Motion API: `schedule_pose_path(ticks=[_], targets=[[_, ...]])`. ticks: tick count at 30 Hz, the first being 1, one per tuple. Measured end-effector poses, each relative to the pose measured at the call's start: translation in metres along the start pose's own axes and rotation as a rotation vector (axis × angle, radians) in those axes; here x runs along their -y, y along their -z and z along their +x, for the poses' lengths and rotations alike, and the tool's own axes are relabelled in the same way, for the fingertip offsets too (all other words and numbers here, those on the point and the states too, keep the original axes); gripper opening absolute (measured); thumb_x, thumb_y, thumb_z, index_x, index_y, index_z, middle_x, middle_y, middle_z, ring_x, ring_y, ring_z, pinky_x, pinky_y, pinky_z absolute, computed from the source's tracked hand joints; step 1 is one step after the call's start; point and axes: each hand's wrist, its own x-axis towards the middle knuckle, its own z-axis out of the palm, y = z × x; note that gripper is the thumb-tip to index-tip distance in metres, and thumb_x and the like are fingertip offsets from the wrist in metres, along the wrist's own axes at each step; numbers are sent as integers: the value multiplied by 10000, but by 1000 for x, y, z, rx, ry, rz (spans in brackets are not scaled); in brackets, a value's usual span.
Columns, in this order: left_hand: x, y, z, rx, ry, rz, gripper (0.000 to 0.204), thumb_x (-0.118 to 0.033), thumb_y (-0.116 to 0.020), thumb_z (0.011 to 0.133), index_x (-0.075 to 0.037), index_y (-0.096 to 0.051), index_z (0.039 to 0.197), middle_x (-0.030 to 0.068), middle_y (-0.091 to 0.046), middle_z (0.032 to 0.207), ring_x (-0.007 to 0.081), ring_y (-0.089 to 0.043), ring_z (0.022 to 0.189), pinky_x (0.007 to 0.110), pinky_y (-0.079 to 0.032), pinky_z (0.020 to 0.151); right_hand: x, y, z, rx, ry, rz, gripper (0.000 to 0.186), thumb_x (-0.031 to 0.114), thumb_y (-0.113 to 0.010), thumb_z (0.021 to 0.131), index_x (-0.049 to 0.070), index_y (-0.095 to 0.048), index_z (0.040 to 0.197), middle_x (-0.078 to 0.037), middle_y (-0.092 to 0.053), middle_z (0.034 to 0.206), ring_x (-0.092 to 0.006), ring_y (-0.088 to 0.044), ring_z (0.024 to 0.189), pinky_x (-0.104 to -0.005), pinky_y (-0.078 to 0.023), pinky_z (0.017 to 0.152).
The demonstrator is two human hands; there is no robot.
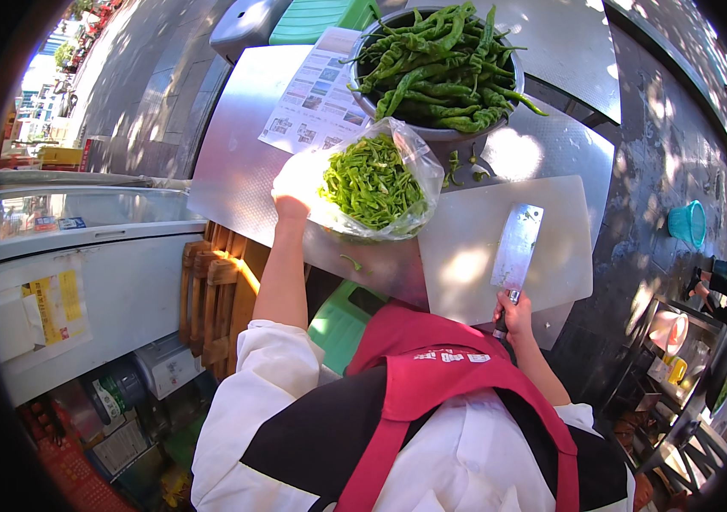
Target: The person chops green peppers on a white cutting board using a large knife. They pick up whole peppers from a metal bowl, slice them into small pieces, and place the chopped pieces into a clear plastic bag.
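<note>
My right hand (pixel 513 317) is closed round the handle of a cleaver (pixel 518 247), whose broad blade lies over a white cutting board (pixel 560 213). Small green bits cling to the blade. Left of the board, a clear plastic bag (pixel 421 162) stands open, filled with chopped green peppers (pixel 372 183). At the bag's left side is my left hand (pixel 293 192); bright glare washes out its fingers, so their grip cannot be made out. Behind the bag, a large metal bowl (pixel 513 96) is heaped with whole long green peppers (pixel 440 68).
The metal table (pixel 235 171) carries a printed sheet (pixel 316 94) and pepper stems (pixel 455 169) near the bowl. A green stool (pixel 342 320) stands under the near edge. At left is a white chest freezer (pixel 116 282); a turquoise bucket (pixel 687 224) stands on the right floor.
</note>
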Motion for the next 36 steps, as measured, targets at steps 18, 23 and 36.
schedule_pose_path(ticks=[18,23,36], targets=[[-152,24,10,311,-379,13,125,-191,-617,812,-110,-675,889,78,-636,873,285,-615,843,396,-482,749,9,21,-12,-258,242,-861,276,265,-574,891,-4,-514,902,-166,-593,636,-329,-601,590,-434,-450,544],[-186,-15,81,-51,-411,-367,135,-59,-550,820,-88,-659,895,93,-600,868,322,-603,831,412,-485,738,18,24,-13,-234,240,-974,344,337,-539,899,-2,-516,952,-234,-622,734,-457,-599,764,-523,-454,650],[-182,-72,154,138,-504,556,316,-65,-623,768,-97,-501,1059,83,-569,1061,254,-589,991,388,-443,817,7,24,-9,-273,191,-962,312,303,-558,883,3,-503,948,-257,-624,745,-455,-610,756,-520,-478,661]])
